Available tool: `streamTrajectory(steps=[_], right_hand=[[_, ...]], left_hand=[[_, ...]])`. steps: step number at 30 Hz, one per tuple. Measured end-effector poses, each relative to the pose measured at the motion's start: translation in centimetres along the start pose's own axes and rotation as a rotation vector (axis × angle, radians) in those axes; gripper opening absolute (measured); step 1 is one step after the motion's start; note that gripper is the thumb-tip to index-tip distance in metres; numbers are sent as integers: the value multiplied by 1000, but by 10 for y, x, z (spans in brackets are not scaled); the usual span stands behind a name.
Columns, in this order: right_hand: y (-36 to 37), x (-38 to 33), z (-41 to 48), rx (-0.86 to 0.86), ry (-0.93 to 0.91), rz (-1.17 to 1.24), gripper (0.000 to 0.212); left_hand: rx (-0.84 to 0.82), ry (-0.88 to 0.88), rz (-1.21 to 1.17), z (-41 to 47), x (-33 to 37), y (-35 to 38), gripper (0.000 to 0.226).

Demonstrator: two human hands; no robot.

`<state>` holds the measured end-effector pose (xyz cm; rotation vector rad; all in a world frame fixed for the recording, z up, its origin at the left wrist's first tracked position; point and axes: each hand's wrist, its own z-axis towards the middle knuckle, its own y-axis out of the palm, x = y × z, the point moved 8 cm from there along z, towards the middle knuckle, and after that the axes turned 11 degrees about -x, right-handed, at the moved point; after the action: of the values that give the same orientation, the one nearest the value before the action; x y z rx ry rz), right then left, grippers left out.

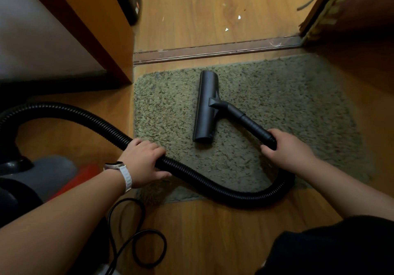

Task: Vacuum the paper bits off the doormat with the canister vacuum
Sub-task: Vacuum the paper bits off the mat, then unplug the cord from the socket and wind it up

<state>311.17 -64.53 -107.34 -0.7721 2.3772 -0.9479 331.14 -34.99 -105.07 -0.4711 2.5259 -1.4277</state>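
While my right hand (285, 148) grips the tube (249, 123) behind the nozzle (205, 106), flat on the doormat (298, 95), and my left hand (145, 161) holds the hose (213, 183), I'm mid-sweep; next push forward, bits possibly hidden in pile.

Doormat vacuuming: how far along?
Done: no white bits show on the doormat. In hand: the nozzle sits flat on it; the right hand grips the wand, the left hand holds the hose. Left: maybe a last pass; white paper bits lie on the wood floor beyond the threshold, off the doormat.
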Motion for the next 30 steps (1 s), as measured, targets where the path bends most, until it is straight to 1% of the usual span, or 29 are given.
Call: streamTrajectory(steps=[2,4,7,10,14,17,20,24,28,30], right_hand=[[-6,-7,-4,32,-46,-105,52],[-18,-22,-8,90,-151,-194,58],[-36,-59,-14,127,-385,-303,61],[-54,-113,-24,112,-610,-473,55],[-85,-192,-48,114,-831,-618,47],[-102,-255,-73,107,-980,-664,45],[-107,-317,-99,97,-1113,-665,48],[-90,-399,-130,52,-1289,-673,52],[-54,-469,-164,53,-1466,-727,49],[-33,-496,-185,28,-1548,-736,52]], left_hand=[[20,12,-25,-1,1,-3,73],[33,45,-49,-2,2,-9,74],[9,109,-59,-3,0,-27,74],[35,139,-67,-16,-15,-55,71],[61,102,-75,-56,-51,-88,64],[72,36,-71,-100,-77,-107,58],[110,-97,-137,-155,-106,-118,59],[178,-384,-231,-247,-142,-114,65],[277,-703,-394,-345,-160,-82,68],[281,-842,-486,-386,-158,-56,68]])
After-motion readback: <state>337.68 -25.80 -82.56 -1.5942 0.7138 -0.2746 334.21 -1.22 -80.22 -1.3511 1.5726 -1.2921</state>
